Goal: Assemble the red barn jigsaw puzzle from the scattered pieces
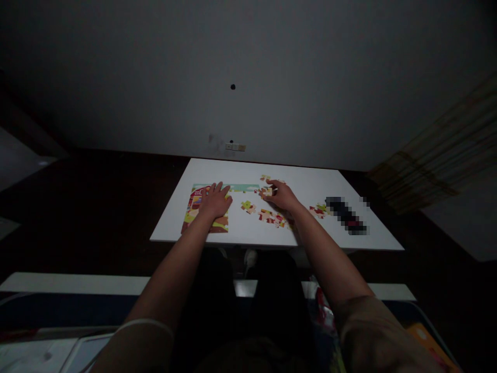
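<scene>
My left hand [217, 201] lies flat with fingers spread on the joined part of a colourful jigsaw puzzle [188, 224], at the left of a white table. A pale blue-green strip [246, 187] of the puzzle runs right from its top edge. At the right end of that strip, my right hand [284, 197] has its thumb and fingers closed on a puzzle piece [265, 194]. Loose puzzle pieces [266, 216] lie in front of this hand, a small greenish cluster [247, 206] to their left. Behind the right hand lie more pieces [264, 177], partly hidden.
The white table [171, 220] stands before a grey wall with a socket plate [235, 147]. Further right lie more pieces [318, 211] beside a dark, pixelated long object [345, 215]. A patterned curtain [423, 171] hangs at the right. My legs are under the table's near edge.
</scene>
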Motion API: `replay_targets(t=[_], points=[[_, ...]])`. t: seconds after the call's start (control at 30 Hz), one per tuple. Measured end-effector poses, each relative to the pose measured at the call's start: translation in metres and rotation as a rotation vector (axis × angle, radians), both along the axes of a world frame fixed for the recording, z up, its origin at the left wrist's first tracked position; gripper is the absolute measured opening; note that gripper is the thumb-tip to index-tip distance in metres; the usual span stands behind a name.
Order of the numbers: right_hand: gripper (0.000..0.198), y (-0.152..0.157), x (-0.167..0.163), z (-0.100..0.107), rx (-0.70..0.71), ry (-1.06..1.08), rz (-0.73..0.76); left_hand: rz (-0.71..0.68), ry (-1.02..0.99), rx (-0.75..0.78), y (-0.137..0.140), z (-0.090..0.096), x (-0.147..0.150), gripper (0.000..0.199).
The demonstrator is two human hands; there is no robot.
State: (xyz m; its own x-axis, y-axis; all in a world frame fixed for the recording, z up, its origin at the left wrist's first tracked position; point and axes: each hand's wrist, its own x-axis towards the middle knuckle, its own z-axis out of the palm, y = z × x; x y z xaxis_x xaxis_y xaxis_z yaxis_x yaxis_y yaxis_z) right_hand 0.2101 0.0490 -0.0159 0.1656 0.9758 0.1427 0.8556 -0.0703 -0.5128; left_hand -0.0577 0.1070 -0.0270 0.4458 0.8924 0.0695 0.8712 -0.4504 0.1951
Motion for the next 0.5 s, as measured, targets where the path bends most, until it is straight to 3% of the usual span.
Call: replay_targets(t=[0.27, 0.37, 0.5], points=[[0.043, -0.006, 0.009, -0.003, -0.027, -0.01, -0.022, -0.015, -0.002, 0.015, 0.001, -0.003, 0.0, 0.052], [0.03, -0.008, 0.021, -0.004, 0.063, 0.029, -0.089, -0.026, -0.006, 0.026, 0.001, -0.004, -0.001, 0.052], [0.029, -0.014, 0.05, -0.005, 0.14, 0.155, -0.227, -0.029, -0.003, 0.033, 0.003, -0.006, -0.001, 0.053]])
